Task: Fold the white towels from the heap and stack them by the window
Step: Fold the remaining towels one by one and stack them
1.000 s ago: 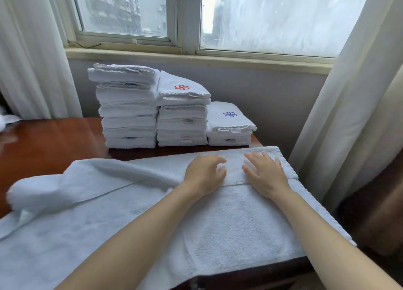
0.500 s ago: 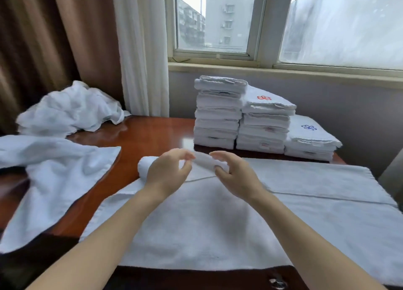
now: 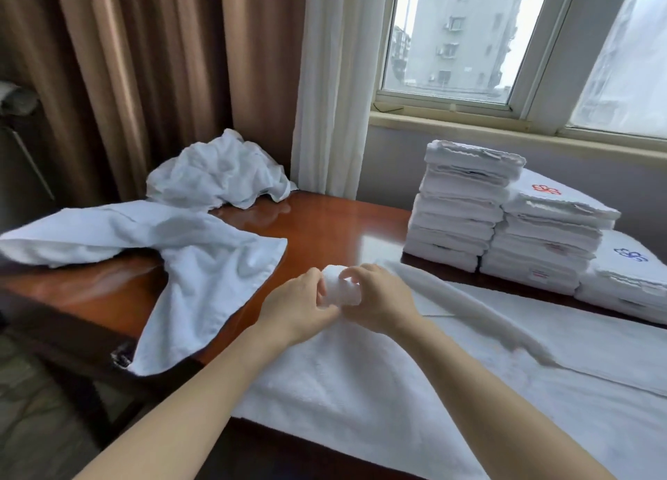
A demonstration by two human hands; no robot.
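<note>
A large white towel [image 3: 415, 382] lies spread across the near part of the wooden table [image 3: 325, 226]. Its left end is bunched into a raised fold, and both hands hold that bunch: my left hand [image 3: 299, 308] pinches it from the left, my right hand [image 3: 380, 302] grips it from the right. A long ridge of the towel runs from the hands toward the right. Three stacks of folded white towels [image 3: 505, 223] stand under the window at the right. A crumpled heap of white towels [image 3: 216, 172] sits at the table's far left corner.
Another loose white towel [image 3: 173, 248] drapes over the table's left edge. Brown curtains [image 3: 126, 75] and a white sheer curtain [image 3: 335, 82] hang behind the heap. The window sill [image 3: 505, 133] runs above the stacks.
The view has swung left, from the towel's right end to its left end. Both hands left the flat right edge, moved left, and now hold the bunched left end lifted slightly.
</note>
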